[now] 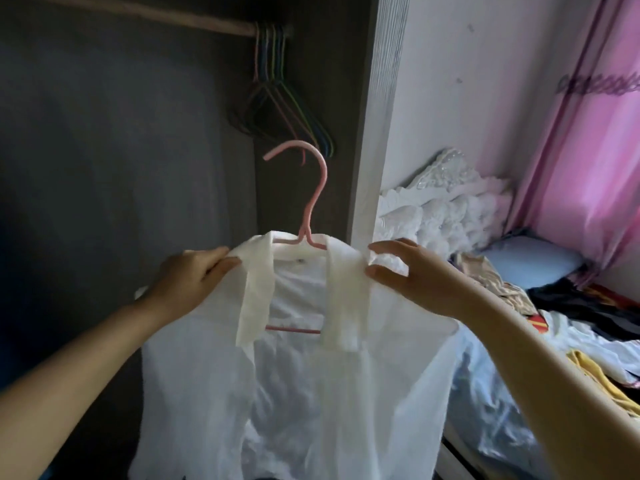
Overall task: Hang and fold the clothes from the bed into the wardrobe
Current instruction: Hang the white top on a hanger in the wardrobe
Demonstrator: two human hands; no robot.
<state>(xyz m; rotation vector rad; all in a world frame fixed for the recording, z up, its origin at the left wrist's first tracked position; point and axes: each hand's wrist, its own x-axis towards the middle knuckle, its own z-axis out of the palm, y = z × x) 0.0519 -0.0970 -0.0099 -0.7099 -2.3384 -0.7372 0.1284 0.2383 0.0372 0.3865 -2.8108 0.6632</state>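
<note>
A white shirt (311,358) is already put on a pink hanger (313,199) and held up in front of the wardrobe (104,168). Its shoulders are pinched by the left hand (187,275) and right hand (412,275). It is not yet hooked on the rail (145,12). More clothes (554,306) are left on the bed (491,393).

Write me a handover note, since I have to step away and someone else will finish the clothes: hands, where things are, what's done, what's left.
Left hand grips the left shoulder of the white shirt; right hand pinches the right shoulder.
The shirt is already on the pink hanger, held up in front of the open wardrobe.
The hook is not yet on the rail; spare hangers hang there.
Left: hook it on, then handle the clothes still piled on the bed.
</note>
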